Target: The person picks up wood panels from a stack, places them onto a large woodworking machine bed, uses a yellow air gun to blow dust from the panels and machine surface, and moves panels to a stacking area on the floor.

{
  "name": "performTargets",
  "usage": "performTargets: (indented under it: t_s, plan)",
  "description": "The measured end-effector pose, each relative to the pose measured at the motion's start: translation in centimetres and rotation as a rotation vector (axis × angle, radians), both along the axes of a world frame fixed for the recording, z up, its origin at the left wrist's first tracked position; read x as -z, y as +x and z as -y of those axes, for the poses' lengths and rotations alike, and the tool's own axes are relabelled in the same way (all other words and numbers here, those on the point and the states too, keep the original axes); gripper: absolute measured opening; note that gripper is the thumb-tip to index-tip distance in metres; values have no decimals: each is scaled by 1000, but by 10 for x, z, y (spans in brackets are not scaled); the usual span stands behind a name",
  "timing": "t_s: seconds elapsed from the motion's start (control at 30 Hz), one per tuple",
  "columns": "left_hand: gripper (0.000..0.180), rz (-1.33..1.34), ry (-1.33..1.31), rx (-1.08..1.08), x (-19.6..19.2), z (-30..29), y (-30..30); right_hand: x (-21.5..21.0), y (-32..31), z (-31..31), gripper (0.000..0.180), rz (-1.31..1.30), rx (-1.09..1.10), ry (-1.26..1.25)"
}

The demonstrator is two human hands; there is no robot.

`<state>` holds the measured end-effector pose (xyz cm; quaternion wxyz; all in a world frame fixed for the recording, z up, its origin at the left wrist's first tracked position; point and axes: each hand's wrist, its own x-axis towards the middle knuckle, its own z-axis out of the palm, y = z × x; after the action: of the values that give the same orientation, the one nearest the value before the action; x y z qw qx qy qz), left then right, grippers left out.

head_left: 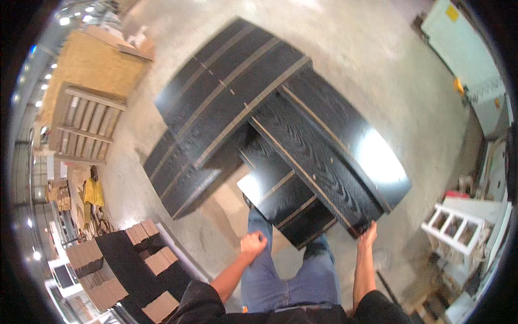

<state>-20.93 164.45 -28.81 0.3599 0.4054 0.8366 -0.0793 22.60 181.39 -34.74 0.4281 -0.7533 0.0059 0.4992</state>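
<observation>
Head view, items as I log them: black wood-grain panels [318,162] stacked on the concrete floor [377,70], tan edges showing. My right hand [369,235] grips the near corner of the top panel; my left hand [252,244] is clenched, holding nothing. I judge the panel stiff, heavy, slick-faced: best held by its edges. Wooden pallet [86,121] far left.

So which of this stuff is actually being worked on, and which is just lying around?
In hand:
- long black wood-grain panel, near end touched by right hand
- stacked black panels beneath
- left hand, closed, holding nothing visible

Lying about:
- pale wooden pallet
- white wooden rack
- brown board stacks
</observation>
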Motion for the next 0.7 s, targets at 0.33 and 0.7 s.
performTargets:
  t_s: [0.33, 0.7]
  plan:
    - [39, -124, 275, -53, -14, 74, 137, -8, 36, -17, 44, 29, -812, -142]
    - [38, 2, 502, -619, -97, 208, 216, -33, 36, 40, 37, -102, -1426, -231]
